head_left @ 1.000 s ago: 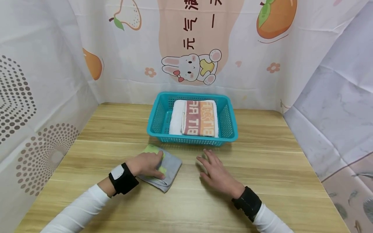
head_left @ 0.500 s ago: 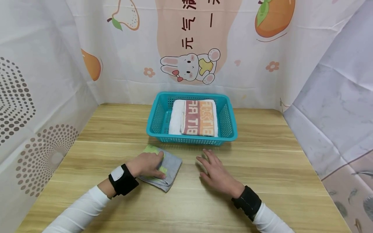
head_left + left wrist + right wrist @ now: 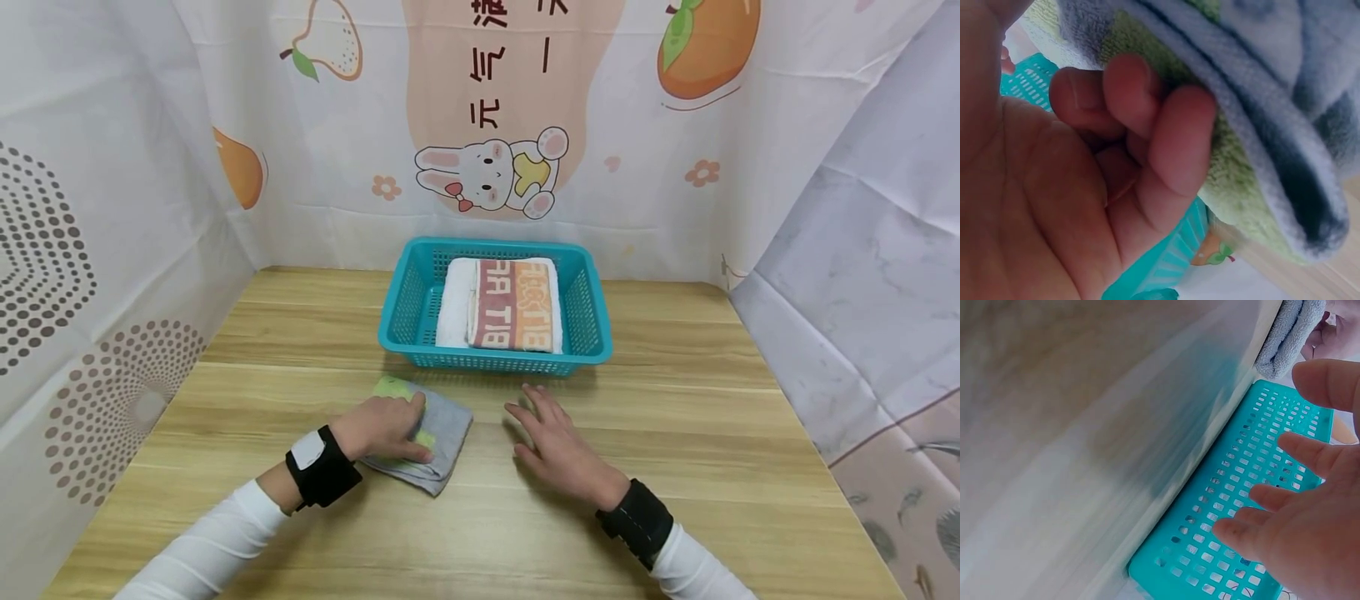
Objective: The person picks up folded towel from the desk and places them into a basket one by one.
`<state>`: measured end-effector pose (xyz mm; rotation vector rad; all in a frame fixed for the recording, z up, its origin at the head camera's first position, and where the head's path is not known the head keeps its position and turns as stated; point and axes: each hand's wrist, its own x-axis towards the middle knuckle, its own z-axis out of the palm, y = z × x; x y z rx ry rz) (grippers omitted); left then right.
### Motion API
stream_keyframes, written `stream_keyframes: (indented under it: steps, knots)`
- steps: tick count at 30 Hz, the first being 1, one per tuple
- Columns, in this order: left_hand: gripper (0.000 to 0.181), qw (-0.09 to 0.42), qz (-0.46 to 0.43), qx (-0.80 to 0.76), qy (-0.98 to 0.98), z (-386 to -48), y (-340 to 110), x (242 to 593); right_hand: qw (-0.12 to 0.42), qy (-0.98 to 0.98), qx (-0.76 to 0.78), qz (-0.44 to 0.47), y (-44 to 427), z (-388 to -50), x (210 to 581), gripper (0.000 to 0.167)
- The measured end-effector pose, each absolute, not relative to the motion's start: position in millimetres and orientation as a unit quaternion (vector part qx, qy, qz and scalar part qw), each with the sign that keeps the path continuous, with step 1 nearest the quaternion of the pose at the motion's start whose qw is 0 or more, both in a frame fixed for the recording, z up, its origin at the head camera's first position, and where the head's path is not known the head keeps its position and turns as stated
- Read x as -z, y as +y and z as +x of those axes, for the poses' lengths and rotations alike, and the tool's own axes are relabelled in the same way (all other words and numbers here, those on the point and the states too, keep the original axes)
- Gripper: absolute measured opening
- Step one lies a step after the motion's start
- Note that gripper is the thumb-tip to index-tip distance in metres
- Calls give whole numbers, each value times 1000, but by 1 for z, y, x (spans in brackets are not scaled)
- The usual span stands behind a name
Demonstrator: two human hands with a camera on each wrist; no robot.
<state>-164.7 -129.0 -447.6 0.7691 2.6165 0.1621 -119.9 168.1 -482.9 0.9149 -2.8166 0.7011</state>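
A folded grey towel (image 3: 450, 421) with yellow-green patches lies on the table just in front of the basket, at the left. My left hand (image 3: 382, 427) grips it from its left side. Several fingers of that hand are curled against the cloth in the left wrist view, where a thick folded edge (image 3: 1254, 119) shows beside them. Part of the towel is hidden under the hand. To the right of the towel, my right hand (image 3: 562, 450) hovers low with fingers spread and relaxed. It holds nothing, and the right wrist view shows the basket's perforated side beyond its fingers (image 3: 1310, 453).
A teal plastic basket (image 3: 487, 360) stands at the back middle of the wooden table (image 3: 675, 400). Inside lie a folded white towel (image 3: 453, 304) and a folded red-and-orange patterned towel (image 3: 517, 304). Printed cloth curtains (image 3: 322, 167) enclose the back and sides.
Almost nothing differs. My left hand and the grey towel appear very slightly further right, while the view itself shifts a little. My right hand stays in place.
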Motion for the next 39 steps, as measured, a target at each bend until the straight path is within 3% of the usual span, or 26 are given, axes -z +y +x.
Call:
stream_keyframes:
  steps: [35,39]
  knots:
    - [48,205,363,-75,906,-150,-108,448,19,-924,-224,311,164,-118,475,54]
    - [57,215,364,-59,904,-146,-107,444,11,-924,-221,313,162,-118,474,54]
